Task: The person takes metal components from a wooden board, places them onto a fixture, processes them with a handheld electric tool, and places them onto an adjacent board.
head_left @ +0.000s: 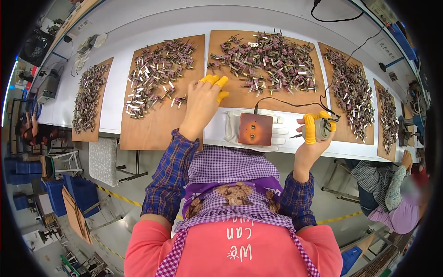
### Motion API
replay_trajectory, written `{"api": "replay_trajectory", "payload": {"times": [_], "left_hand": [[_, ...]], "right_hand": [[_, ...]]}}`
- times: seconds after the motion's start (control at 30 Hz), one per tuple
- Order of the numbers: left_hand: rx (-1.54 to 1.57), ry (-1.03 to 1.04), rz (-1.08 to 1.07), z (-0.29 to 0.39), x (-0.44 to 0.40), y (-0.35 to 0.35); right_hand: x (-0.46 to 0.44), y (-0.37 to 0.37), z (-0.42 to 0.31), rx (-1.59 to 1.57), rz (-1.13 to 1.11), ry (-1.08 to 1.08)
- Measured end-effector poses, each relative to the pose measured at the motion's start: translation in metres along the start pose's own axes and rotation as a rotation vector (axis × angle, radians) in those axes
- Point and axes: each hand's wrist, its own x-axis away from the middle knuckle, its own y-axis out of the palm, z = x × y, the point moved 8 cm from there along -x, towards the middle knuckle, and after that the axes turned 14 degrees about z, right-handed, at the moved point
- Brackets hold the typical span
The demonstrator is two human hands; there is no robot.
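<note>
My left hand (205,99), with yellow finger covers, is at the gap between two wooden boards, beside small metal-and-purple parts. Its thumb and fingertips are apart, and nothing shows between them. Many parts (281,60) lie heaped on the centre board (230,99), and more (159,69) are on the board (147,134) to its left. My right hand (316,129) is closed around a grey-wrapped tool (321,128) with a thin dark tip pointing left and a black cable. Between my hands, a reddish-brown box (255,129) with two small sockets rests on a white glove (279,130).
More part-covered boards stand at the far left (104,74) and right (341,131). The black cable (330,85) runs across the table to the back. A co-worker (397,198) sits at the right; another person's hands (31,122) show at the far left.
</note>
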Motion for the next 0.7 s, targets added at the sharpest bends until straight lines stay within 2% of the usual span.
{"api": "replay_trajectory", "payload": {"times": [0.17, 0.3, 0.37, 0.4, 0.47, 0.57, 0.63, 0.7], "left_hand": [[-0.144, -0.017, -0.188, 0.011, 0.005, 0.005], [-0.008, -0.225, -0.321, 0.007, 0.018, 0.000], [0.324, -0.418, -0.415, 0.012, 0.026, -0.002], [0.327, -0.423, -0.416, 0.020, 0.025, -0.010], [0.615, -0.654, -0.382, 0.035, 0.028, -0.021], [0.755, -0.593, -0.321, 0.058, 0.038, -0.025], [0.897, -0.592, -0.203, 0.069, 0.039, -0.027], [0.858, -0.533, -0.211, 0.076, 0.045, -0.021]], "right_hand": [[0.001, 0.007, -0.004, 0.014, -0.046, -0.028], [0.002, 0.004, -0.004, 0.028, -0.038, 0.001], [0.002, 0.004, -0.004, 0.024, -0.043, 0.010], [0.002, 0.005, -0.004, 0.014, -0.048, 0.020], [0.002, 0.007, -0.004, -0.007, -0.058, 0.043], [0.005, 0.015, -0.008, -0.034, -0.079, 0.036], [0.008, 0.021, -0.013, -0.064, -0.099, 0.027], [0.012, 0.027, -0.014, -0.084, -0.117, 0.044]]}}
